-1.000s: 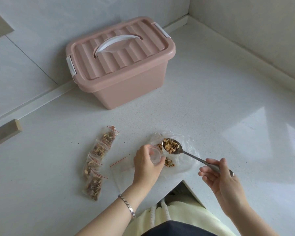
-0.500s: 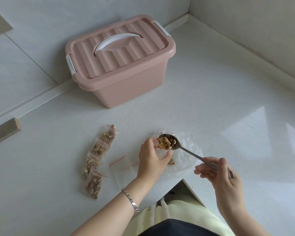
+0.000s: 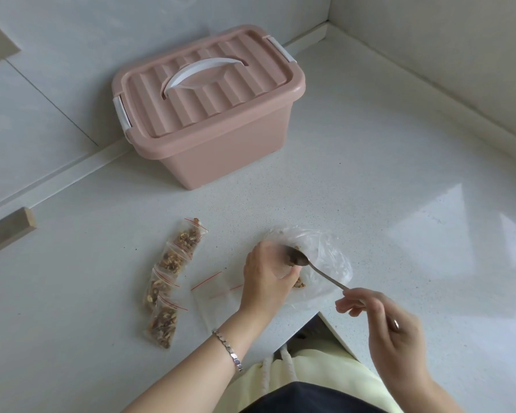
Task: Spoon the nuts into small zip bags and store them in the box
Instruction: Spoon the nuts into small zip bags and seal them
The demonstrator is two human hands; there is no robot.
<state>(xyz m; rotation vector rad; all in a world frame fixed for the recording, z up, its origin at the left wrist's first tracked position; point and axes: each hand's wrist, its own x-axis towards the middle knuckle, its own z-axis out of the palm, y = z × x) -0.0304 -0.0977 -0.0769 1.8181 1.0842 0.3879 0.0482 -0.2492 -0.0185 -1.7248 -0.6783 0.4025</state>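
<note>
At the counter's (image 3: 370, 180) near edge, a right hand (image 3: 390, 332) pinches the end of a spoon (image 3: 325, 275), tipping nuts (image 3: 293, 259) toward a small zip bag (image 3: 281, 265). The left hand (image 3: 265, 278) curls around the bag's blurred mouth, apparently keeping it open over the loose plastic bag (image 3: 331, 254) of remaining nuts. Filled bags (image 3: 173, 263) and empty ones (image 3: 218, 293) lie close by on the left, and farther back the pink box (image 3: 221, 150) waits, lid closed.

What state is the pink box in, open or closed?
Closed. The ribbed lid sits flat on the pink box, and its white handle lies folded down.
</note>
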